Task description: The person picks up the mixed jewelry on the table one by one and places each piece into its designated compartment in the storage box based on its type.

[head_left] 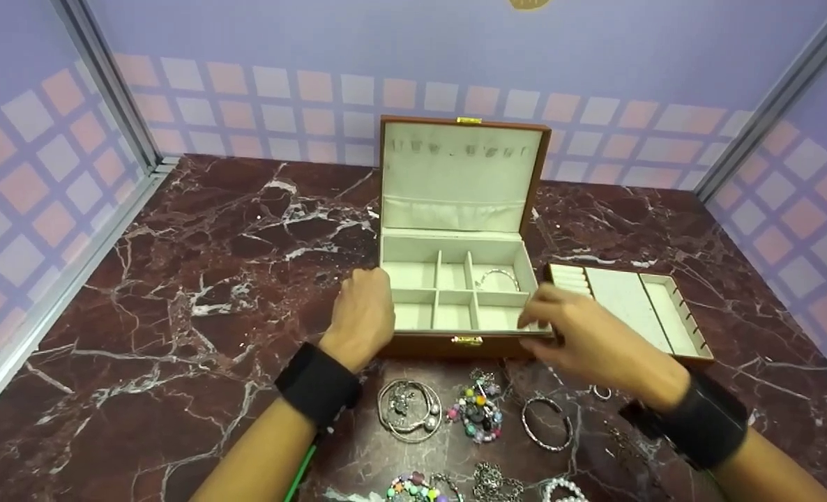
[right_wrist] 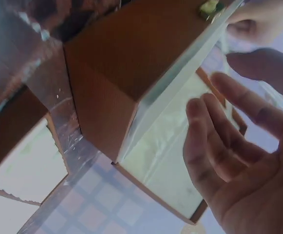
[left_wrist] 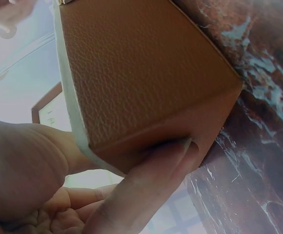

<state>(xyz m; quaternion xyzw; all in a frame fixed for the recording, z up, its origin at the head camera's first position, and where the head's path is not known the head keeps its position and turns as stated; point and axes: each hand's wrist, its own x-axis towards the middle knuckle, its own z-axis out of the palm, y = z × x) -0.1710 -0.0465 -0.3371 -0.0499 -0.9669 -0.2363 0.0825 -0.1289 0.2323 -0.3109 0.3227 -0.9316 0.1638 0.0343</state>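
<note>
A brown leather jewelry box (head_left: 420,346) stands with its lid (head_left: 459,174) raised, showing a cream lining and compartments. Inside the back right compartment lies a silver bracelet (head_left: 501,271). My left hand (head_left: 361,307) grips the box's left wall near the front corner; in the left wrist view a finger (left_wrist: 148,183) presses the outer side while the rest of the hand reaches over the rim. At the front right corner hovers my right hand (head_left: 588,341), fingers loosely bent and holding nothing in the right wrist view.
A lift-out tray (head_left: 616,300) with ring rolls sits right of the box. In front lie silver bangles (head_left: 432,422), a colorful beaded bracelet (head_left: 480,411), a twisted bangle (head_left: 549,446), a small ring (head_left: 602,394), a chain pile (head_left: 494,482) and a pearl bracelet (head_left: 563,486). Patterned walls enclose the marbled table.
</note>
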